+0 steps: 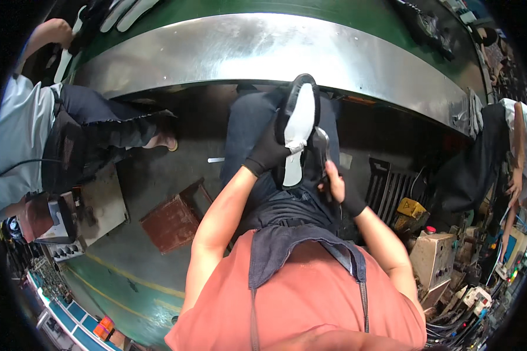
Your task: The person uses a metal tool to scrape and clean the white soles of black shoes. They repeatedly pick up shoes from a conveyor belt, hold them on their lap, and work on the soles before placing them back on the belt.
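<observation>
My left hand [268, 153], in a black glove, is closed round the side of a black shoe upper [303, 81] held sole-up over my lap. A long white insole [301, 117] covers its underside, with a crumpled pale band across the waist. My right hand [336, 186], in a dark glove with thumb and fingertips bare, is closed on a dark hand tool [324, 145]. The tool's shiny curved head is close beside the shoe's right edge; its exact kind is unclear, and I cannot tell whether it touches the shoe.
A metal-edged bench [240, 50] with a green top runs ahead of my knees. More white insole shapes [136, 13] lie at the far left, near another person [26, 128]. A brown stool [173, 219] stands left; a slatted black seat [386, 187] and machinery [433, 257] are right.
</observation>
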The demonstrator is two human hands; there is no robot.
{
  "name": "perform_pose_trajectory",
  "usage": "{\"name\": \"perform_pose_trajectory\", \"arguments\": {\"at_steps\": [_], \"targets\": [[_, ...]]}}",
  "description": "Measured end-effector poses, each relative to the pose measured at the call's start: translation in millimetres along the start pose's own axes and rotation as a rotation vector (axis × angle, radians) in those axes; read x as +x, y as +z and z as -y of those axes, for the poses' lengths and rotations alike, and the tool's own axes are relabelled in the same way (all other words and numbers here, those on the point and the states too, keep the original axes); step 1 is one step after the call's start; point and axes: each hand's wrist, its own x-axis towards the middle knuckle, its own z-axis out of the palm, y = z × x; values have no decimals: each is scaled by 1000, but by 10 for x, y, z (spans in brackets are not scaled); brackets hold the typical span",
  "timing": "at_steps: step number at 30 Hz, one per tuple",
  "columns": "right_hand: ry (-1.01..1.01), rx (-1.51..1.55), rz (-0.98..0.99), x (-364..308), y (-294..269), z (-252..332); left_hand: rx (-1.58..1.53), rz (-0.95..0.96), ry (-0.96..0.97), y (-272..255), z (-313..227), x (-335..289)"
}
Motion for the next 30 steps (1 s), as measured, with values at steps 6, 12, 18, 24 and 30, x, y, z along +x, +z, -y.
{"name": "perform_pose_trajectory", "arguments": {"at_steps": [6, 12, 18, 24, 30], "targets": [[-85, 342, -227, -64, 271, -368, -230, -112, -127, 111, -894, 231], [-82, 182, -148, -209, 122, -36, -504, -15, 185, 167, -1599, 1747], [-79, 267, -209, -128, 137, -91, 165, 179, 434, 323, -1151, 1322], [-67, 248, -201, -173, 104, -201, 848, 30, 567, -109, -350, 204], [12, 207, -89, 12, 82, -343, 621, -133, 473, -139, -400, 81]]}}
